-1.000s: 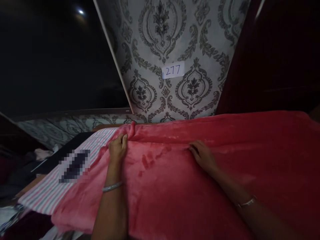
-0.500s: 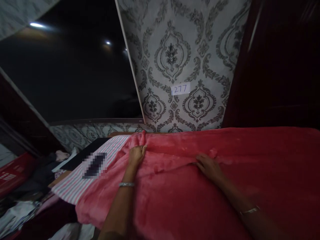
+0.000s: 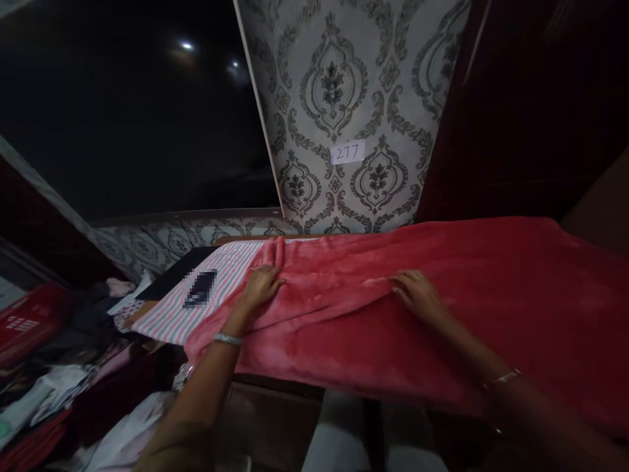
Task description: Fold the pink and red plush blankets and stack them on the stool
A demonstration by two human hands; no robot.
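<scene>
A plush red blanket (image 3: pixel 334 351) spreads over a table or bench, with a long fold running across it between my hands. My left hand (image 3: pixel 261 286) is closed on the blanket near its bunched left end. My right hand (image 3: pixel 417 294) pinches the fold's edge, lifting it slightly off the layer below. At the left, a pink, grey and white striped cloth (image 3: pixel 170 318) sticks out from under the blanket, bearing a dark pixelated patch (image 3: pixel 200 289).
A large dark TV screen (image 3: pixel 147 118) fills the upper left. Patterned wallpaper (image 3: pixel 333 85) carries a paper label marked 277 (image 3: pixel 348 152). Heaped clothes (image 3: pixel 54 393) lie at the lower left, near a red box (image 3: pixel 29 321). A dark panel (image 3: pixel 515 118) stands at the right.
The view has shifted, so the blanket's front edge and the person's legs now show. The fold between my hands is raised more plainly, and less blanket covers the striped cloth's front.
</scene>
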